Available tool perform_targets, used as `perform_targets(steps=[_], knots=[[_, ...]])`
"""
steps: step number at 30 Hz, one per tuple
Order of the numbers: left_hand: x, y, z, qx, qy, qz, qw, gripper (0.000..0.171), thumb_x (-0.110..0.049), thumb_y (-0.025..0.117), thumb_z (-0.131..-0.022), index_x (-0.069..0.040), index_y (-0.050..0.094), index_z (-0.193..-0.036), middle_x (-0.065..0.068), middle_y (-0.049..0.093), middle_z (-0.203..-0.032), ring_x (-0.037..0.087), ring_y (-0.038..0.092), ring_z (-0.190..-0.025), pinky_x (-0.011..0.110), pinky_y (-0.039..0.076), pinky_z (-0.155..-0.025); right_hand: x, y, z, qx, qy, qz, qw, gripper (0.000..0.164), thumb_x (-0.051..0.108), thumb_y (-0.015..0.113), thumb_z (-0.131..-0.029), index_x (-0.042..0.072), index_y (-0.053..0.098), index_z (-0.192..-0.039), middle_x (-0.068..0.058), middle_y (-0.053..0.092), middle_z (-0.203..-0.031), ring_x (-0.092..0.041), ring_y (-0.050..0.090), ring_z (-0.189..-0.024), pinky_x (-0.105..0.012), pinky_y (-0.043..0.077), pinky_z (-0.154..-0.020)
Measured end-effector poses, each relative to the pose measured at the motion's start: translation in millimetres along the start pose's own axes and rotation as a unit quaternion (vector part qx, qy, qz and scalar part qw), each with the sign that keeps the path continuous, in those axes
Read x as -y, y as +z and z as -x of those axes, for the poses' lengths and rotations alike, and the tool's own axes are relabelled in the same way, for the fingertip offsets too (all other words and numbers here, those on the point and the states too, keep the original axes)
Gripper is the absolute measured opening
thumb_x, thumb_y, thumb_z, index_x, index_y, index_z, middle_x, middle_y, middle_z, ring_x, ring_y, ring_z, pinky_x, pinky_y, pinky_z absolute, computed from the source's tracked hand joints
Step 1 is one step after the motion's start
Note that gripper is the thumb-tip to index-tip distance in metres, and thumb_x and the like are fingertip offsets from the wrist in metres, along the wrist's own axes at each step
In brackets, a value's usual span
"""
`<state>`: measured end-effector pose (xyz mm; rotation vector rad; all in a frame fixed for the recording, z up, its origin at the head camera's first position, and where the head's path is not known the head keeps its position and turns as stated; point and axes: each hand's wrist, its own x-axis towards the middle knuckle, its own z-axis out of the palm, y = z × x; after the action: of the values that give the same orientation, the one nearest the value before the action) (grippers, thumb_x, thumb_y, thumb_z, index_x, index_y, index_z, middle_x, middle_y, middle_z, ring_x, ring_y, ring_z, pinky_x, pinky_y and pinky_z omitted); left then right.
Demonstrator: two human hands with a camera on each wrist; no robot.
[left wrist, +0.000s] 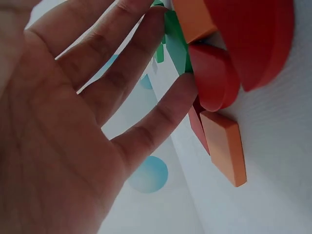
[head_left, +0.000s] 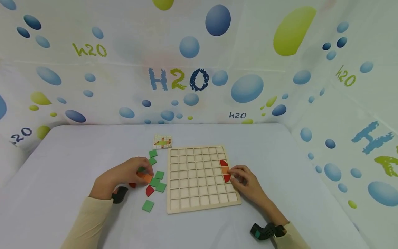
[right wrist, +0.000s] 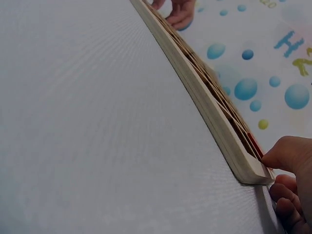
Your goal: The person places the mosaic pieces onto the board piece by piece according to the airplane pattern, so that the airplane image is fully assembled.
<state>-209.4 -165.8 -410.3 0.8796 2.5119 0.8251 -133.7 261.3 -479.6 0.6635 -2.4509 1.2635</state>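
Flat green, red and orange pieces lie left of a wooden grid board. My left hand reaches down over them, fingers spread and fingertips touching the pieces. Close by are orange pieces, a red rounded piece and a green piece. On the board's right side, an orange square sits between two red quarter-round pieces. My right hand rests at that edge, a fingertip at the orange square. The right wrist view has its thumb on the board's rim and other fingers loosely bent beside it.
A small pattern card lies behind the board's left corner. Several green squares and a red quarter-round lie between left hand and board. One green square is nearer the front. A printed curtain hangs behind the white table.
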Motion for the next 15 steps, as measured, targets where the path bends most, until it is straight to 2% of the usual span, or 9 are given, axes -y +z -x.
perform_targets(steps=[5, 8, 11, 15], knots=[[-3.1, 1.2, -2.8, -0.005, -0.013, -0.042, 0.999, 0.018, -0.012, 0.082, -0.075, -0.016, 0.071, -0.089, -0.002, 0.061, -0.1, 0.021, 0.053, -0.096, 0.035, 0.051, -0.082, -3, -2, 1, 0.006, 0.012, -0.013, 1.0, 0.031, -0.003, 0.067, -0.087, 0.001, 0.067, -0.118, -0.014, 0.057, -0.116, -0.011, 0.053, -0.086, -0.022, 0.045, -0.066], [-2.3, 2.8, -3.4, -0.01, -0.024, -0.054, 0.9982, 0.019, -0.013, 0.081, -0.073, -0.017, 0.07, -0.088, -0.004, 0.058, -0.097, 0.02, 0.052, -0.094, 0.03, 0.051, -0.073, -4, -2, 2, 0.008, 0.015, -0.01, 1.0, 0.031, -0.003, 0.067, -0.088, 0.0, 0.067, -0.118, -0.015, 0.057, -0.117, -0.012, 0.053, -0.085, -0.023, 0.045, -0.066], [-1.5, 4.0, -3.2, -0.018, -0.033, -0.057, 0.9977, 0.021, -0.013, 0.08, -0.071, -0.019, 0.069, -0.088, -0.004, 0.057, -0.095, 0.019, 0.051, -0.092, 0.027, 0.049, -0.065, 14, -5, -3, 0.01, 0.011, -0.005, 1.0, 0.03, -0.01, 0.066, -0.085, -0.006, 0.066, -0.115, -0.021, 0.057, -0.114, -0.02, 0.053, -0.082, -0.025, 0.045, -0.064], [-3.1, 3.6, -2.6, -0.024, -0.035, -0.065, 0.997, 0.023, -0.016, 0.08, -0.069, -0.018, 0.068, -0.089, -0.004, 0.058, -0.093, 0.018, 0.051, -0.09, 0.028, 0.048, -0.066, 37, -9, -9, 0.013, 0.006, -0.002, 1.0, 0.029, -0.015, 0.064, -0.083, -0.013, 0.064, -0.112, -0.029, 0.056, -0.11, -0.03, 0.053, -0.08, -0.029, 0.046, -0.063]])
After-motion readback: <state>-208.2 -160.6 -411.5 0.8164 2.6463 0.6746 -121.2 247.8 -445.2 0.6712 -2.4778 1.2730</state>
